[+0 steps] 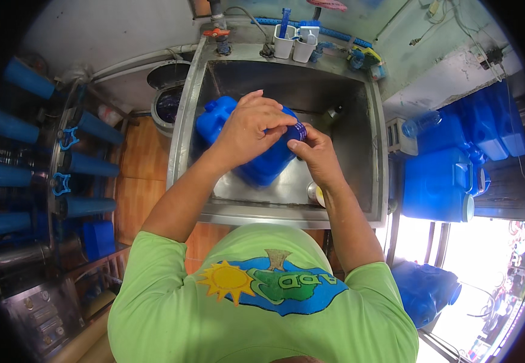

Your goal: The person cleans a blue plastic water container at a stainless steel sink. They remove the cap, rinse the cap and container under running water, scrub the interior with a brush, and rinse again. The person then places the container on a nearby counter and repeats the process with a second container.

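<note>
A blue plastic jug [262,168] is in the steel sink, mostly beneath my hands. At its right end is a dark blue-purple band with pale print [300,130], seemingly a cap seal. My right hand [318,154] pinches this band between thumb and fingers. From the left, my left hand [247,130] reaches across the jug, its index fingertip at the band's upper edge and the thumb tucked below. Its other fingers are stretched over the jug. The jug's mouth is hidden by the band and fingers.
The steel sink [378,151] has a raised rim. Inside are a dark bottle [332,114] and a small round container [317,195]. White cups [283,46] with brushes stand on the back ledge near an orange-handled valve [216,32]. Blue jugs [434,181] stand right; a lidded bin [164,109] stands left.
</note>
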Tool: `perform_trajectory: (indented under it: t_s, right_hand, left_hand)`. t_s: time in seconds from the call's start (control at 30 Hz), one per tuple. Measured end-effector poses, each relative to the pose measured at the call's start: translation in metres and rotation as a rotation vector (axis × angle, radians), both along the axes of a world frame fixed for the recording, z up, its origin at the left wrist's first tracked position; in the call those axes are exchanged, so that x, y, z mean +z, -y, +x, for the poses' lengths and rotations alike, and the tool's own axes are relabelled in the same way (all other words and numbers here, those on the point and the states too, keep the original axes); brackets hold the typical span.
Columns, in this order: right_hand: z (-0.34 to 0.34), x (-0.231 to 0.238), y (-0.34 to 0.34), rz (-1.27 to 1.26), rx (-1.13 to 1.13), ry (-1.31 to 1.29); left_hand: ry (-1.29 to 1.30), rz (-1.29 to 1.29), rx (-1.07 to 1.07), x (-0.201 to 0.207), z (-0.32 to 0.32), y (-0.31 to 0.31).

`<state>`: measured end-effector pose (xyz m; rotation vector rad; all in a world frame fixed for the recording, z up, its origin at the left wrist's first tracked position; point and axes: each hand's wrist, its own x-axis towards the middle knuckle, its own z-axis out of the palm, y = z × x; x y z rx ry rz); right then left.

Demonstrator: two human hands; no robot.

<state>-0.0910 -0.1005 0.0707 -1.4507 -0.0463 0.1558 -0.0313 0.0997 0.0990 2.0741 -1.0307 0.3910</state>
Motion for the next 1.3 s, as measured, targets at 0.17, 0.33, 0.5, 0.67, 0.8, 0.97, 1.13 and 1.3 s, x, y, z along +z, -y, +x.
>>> perform_trajectory:
  t_s: [0.17,0.33,0.5,0.67,0.8,0.97,1.13,1.3]
  right_hand:
    - [-0.004,-0.002,0.004,-0.032,-0.018,0.003]
    - [-0.007,-0.008,0.003,-0.04,-0.097,-0.08]
    - [-0.004,-0.017,0.005,-0.056,-0.049,0.035]
    - [0.0,-0.024,0.013,-0.015,0.067,0.19]
    - [-0.006,-0.026,0.014,0.033,0.199,0.235]
    - [-0.013,-0.027,0.01,0.069,0.099,0.014]
    - [-0.01,-0.035,-0.002,0.107,0.006,-0.015]
    - [-0.008,-0.044,-0.015,0.153,-0.089,-0.072]
  left_hand:
    - [0.049,-0.003,0.036,-0.003,-0.004,0.012]
    - [0.16,-0.027,0.083,-0.011,-0.003,0.026]
    - [-0.005,-0.092,0.069,-0.014,-0.002,0.025]
    - [-0.069,-0.085,0.071,-0.013,0.004,0.019]
    - [0.013,-0.005,0.129,-0.008,0.022,0.004]
    - [-0.014,-0.071,0.093,-0.012,0.011,-0.001]
    - [-0.164,-0.143,0.069,-0.023,-0.011,0.016]
    - [-0.381,-0.178,0.054,-0.03,-0.018,0.014]
